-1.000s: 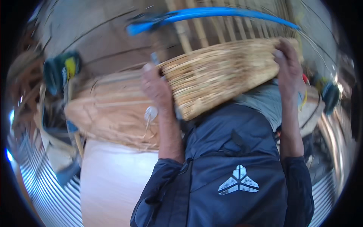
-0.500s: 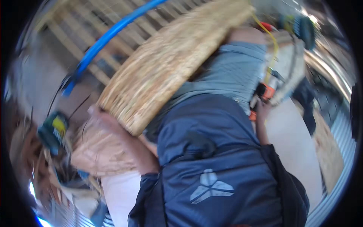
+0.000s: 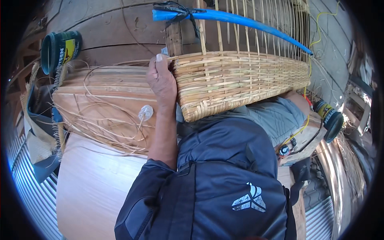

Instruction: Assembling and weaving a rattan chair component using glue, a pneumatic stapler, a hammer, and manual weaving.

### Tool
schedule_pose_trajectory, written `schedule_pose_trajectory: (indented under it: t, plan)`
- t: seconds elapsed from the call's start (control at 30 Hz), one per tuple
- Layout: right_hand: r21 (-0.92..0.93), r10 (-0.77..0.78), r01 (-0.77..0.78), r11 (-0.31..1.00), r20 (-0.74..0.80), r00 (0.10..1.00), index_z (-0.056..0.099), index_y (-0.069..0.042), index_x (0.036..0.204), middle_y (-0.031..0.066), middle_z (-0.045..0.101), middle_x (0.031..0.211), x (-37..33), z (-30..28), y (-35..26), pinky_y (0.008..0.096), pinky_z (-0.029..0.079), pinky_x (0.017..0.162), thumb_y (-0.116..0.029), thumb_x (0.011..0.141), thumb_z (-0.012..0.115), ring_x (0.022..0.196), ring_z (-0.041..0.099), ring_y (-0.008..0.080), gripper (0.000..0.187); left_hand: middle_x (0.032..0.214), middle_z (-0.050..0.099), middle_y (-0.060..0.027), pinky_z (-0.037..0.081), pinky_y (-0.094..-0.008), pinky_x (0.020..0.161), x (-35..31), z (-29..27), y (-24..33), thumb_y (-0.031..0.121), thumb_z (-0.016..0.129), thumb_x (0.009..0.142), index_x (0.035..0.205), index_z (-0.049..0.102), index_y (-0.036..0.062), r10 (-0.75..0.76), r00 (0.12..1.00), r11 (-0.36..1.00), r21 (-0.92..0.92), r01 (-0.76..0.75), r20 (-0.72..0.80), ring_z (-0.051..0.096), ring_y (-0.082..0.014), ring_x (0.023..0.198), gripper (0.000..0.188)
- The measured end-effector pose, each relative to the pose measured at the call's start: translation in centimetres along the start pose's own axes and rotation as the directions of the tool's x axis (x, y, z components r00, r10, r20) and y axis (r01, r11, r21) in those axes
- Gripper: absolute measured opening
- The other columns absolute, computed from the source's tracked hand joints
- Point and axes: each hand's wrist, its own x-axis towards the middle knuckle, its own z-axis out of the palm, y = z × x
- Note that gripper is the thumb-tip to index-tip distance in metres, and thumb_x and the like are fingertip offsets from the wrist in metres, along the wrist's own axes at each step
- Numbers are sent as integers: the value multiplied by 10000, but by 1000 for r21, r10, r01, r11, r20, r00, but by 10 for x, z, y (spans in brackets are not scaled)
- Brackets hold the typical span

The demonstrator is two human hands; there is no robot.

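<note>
Left hand (image 3: 162, 82) is clamped on the near-left end of the woven basket (image 3: 240, 82), thumb up along its rim. The basket rests on the person's lap, tilted, with unwoven upright strips (image 3: 256, 24) rising from its top edge. A blue pipe (image 3: 236, 18) runs across those strips, tied with black cord. The right hand is hidden behind the basket, so its grip can't be told. Loose cane strips (image 3: 100, 108) lie on the bench (image 3: 92, 188), left of the hand. A dark tin (image 3: 60, 50) sits at upper left.
</note>
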Motion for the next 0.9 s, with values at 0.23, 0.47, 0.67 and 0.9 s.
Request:
schedule_pose_trajectory:
  t: [0.23, 0.47, 0.67, 0.9]
  plan:
    - [202, -61, 73, 977, -64, 996, 521, -83, 816, -7, 483, 589, -46, -27, -171, 256, 385, 402, -163, 833, 650, 470, 470, 94, 152, 708, 470, 44, 334, -202, 619, 1, -7, -1, 159, 484, 953, 763, 539, 25, -23, 999, 999, -45, 22, -27, 370, -32, 677, 239]
    - [232, -529, 480, 846, 475, 703, 515, 11, 868, 61, 501, 629, -123, 44, -364, 272, 404, 504, -208, 814, 626, 543, 496, 134, 251, 734, 499, -38, 386, -256, 629, 3, -25, -3, 133, 482, 934, 804, 548, -15, 53, 998, 977, 206, -56, 22, 431, -108, 661, 208]
    - [140, -356, 557, 818, 885, 300, 569, -38, 910, 43, 569, 772, -164, 142, -434, 277, 444, 612, -220, 776, 689, 687, 554, 137, 256, 731, 492, 38, 376, -206, 605, 6, -39, -12, 156, 494, 945, 801, 554, 28, 65, 997, 986, 150, -69, 27, 414, -37, 670, 201]
    - [-38, -193, 709, 704, 951, 243, 584, -27, 1123, 59, 628, 1057, -201, 198, -461, 290, 484, 839, -28, 684, 780, 953, 600, 131, 481, 758, 511, -11, 391, -230, 654, 17, -48, -18, 150, 493, 944, 796, 556, 12, 117, 991, 984, 131, -124, 64, 454, -83, 695, 212]
